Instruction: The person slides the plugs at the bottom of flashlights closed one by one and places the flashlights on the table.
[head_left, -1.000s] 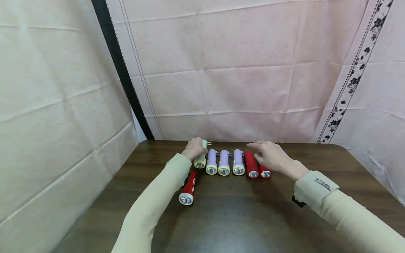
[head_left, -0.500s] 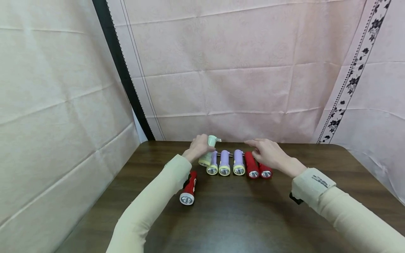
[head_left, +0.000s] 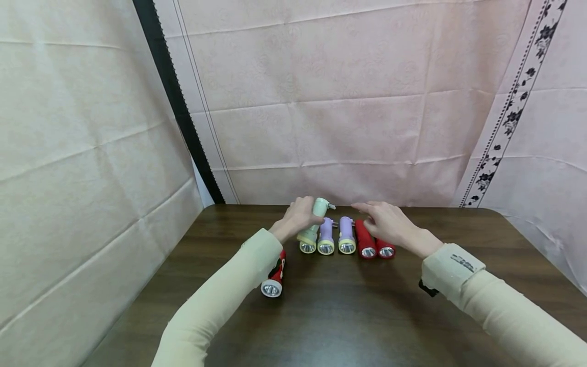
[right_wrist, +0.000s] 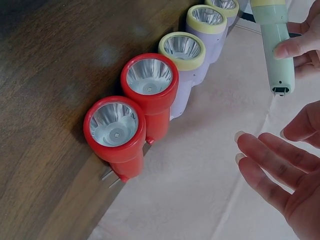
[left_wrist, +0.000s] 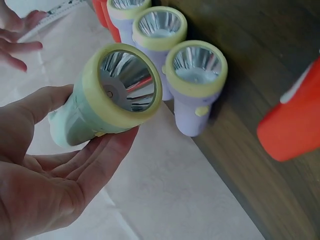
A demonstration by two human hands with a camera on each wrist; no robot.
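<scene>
My left hand (head_left: 298, 220) grips a mint-green flashlight (left_wrist: 75, 117) with a pale yellow rim, raised at a tilt over the purple flashlights. In the right wrist view, metal prongs stick out of its tail, which points toward my right hand (right_wrist: 287, 172). That hand hovers with relaxed fingers behind the red flashlights, holding nothing. Along the table's far edge lie three purple flashlights (head_left: 326, 233) with yellow rims, the leftmost largely hidden behind the green one. Two red flashlights (right_wrist: 115, 130) continue this row on the right, the last partly covered by my right hand in the head view.
A separate red flashlight (head_left: 272, 280) with a white rim lies nearer on the wooden table (head_left: 330, 316), partly under my left forearm in the head view. Pale cloth (head_left: 348, 127) hangs right behind the far edge, with another cloth (head_left: 82, 153) along the left side.
My left hand has lifted the green flashlight from the row's left end and carried it to the right, over the leftmost purple one. My right hand has shifted slightly left.
</scene>
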